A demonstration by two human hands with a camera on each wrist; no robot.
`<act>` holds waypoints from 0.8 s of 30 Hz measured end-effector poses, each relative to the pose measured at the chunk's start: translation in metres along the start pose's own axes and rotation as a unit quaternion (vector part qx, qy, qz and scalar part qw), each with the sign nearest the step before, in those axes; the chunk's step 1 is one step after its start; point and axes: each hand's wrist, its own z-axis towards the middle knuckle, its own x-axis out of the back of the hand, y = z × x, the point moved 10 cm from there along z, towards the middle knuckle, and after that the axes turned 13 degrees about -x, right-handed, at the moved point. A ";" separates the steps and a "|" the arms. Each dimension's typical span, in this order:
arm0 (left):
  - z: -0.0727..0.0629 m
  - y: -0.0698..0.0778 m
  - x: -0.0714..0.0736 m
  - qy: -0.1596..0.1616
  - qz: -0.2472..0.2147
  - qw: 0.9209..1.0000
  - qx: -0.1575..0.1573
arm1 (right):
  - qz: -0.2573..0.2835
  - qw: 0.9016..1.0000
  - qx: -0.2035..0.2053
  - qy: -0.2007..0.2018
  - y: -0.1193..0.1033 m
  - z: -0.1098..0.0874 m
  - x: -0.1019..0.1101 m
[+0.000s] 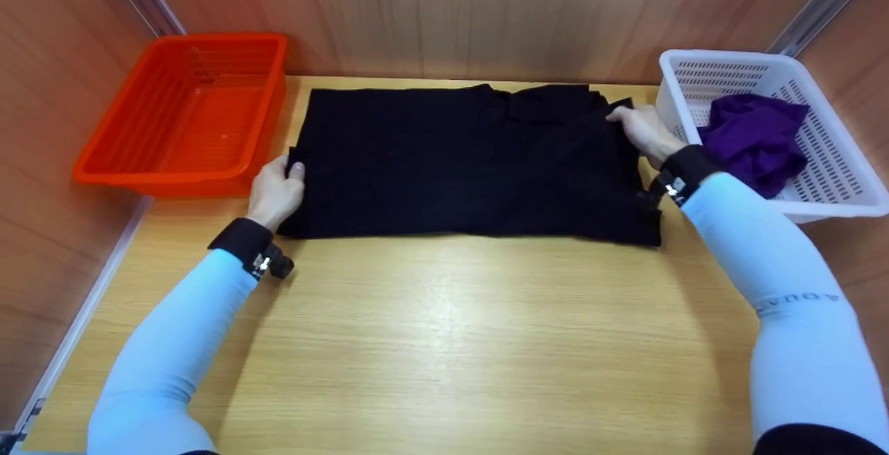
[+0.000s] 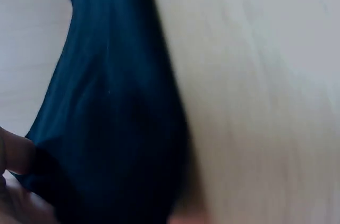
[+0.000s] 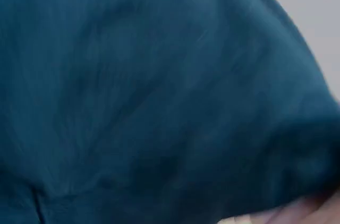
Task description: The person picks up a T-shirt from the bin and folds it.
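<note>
A black garment [image 1: 444, 163] lies spread in a long rectangle across the back of the table, with a folded flap near its right end. My left hand [image 1: 276, 194] pinches its left edge between thumb and fingers. At the far right corner, my right hand [image 1: 646, 132] grips the cloth's edge. In the left wrist view the garment [image 2: 111, 91] looks dark blue-green, and the left thumb and fingers [image 2: 16, 152] hold its border. The right wrist view is mostly filled by the cloth [image 3: 159, 86], with part of the right hand [image 3: 303, 210] at the bottom right.
An orange basket [image 1: 257, 128] stands at the back left, close to the left hand. On the right is a white basket [image 1: 833, 208] holding a crumpled purple cloth [image 1: 753, 139]. Wood-grain panels [image 1: 458, 17] enclose the table [image 1: 444, 344] at the back and sides.
</note>
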 end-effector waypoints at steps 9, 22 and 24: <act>0.027 -0.036 -0.005 0.042 0.037 0.998 0.022 | -0.139 0.983 0.076 0.089 0.004 0.003 -0.016; 0.001 -0.010 -0.008 -0.039 0.043 0.998 0.026 | -0.377 0.903 0.143 0.149 0.052 -0.085 -0.003; 0.001 -0.009 -0.010 -0.064 0.053 0.996 0.029 | -0.393 0.902 0.125 0.131 0.062 -0.086 -0.002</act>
